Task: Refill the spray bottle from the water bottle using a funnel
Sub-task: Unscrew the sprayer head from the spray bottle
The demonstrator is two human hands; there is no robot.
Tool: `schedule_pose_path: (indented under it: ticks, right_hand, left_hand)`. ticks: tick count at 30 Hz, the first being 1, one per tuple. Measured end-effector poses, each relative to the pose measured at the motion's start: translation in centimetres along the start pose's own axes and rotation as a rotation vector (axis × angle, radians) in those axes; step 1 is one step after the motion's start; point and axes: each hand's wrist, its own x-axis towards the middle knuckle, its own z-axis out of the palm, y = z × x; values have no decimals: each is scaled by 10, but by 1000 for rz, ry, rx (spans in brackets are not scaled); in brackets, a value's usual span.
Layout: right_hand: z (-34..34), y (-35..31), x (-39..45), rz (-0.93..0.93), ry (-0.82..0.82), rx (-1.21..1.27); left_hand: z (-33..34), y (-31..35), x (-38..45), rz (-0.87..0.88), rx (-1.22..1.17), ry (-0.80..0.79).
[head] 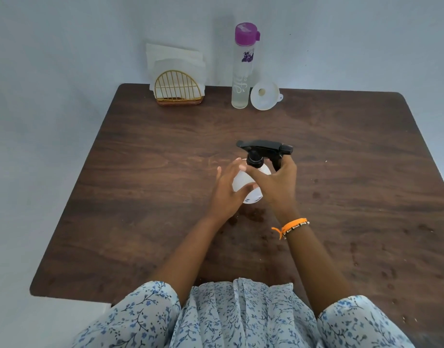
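The left hand (226, 192) wraps the white body of the spray bottle (251, 177) from its 9 o'clock side, thumb across the front, a full grip on the plastic. The right hand (278, 182) curls over from 3 o'clock, thumb reaching to the black collar and fingers closing round the trigger stem of the black spray head (263, 146), whose nozzle points toward 3 o'clock. The hands cover much of the bottle; only patches of its shoulder and lower rim show, and its fill level cannot be read. An orange bracelet (291, 226) sits on the right wrist.

The bottle stands upright near the middle of the dark wooden worktop (140, 222), with bare wood open on every side. At 12 o'clock, along the far edge by the wall, stands the water bottle (242, 71) with its purple cap on, clear liquid showing low inside. Just beside it at 3 o'clock lies the white funnel (264, 96), tipped with its mouth toward the camera. Farther toward 9 o'clock a gold wire napkin holder (178, 90) holds white napkins. The worktop's near edge is hidden under floral sleeves (241, 317).
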Motion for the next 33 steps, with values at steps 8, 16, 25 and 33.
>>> schedule_pose_path:
  ticks: [8,16,25,33]
  right_hand:
    - [-16,-8,-2,-135,-261,66]
    - [2,-12,-9,-223,-67,-68]
    - [-4,-42,0,-119,-27,195]
    - [-28,-84,28,-264,29,398]
  left_hand:
    - [1,2,1,-54,-54,10]
    - [0,2,0,-19,-2,-34]
    - [-5,14,-2,-76,-19,-3]
    - [-3,12,0,-80,-6,-4]
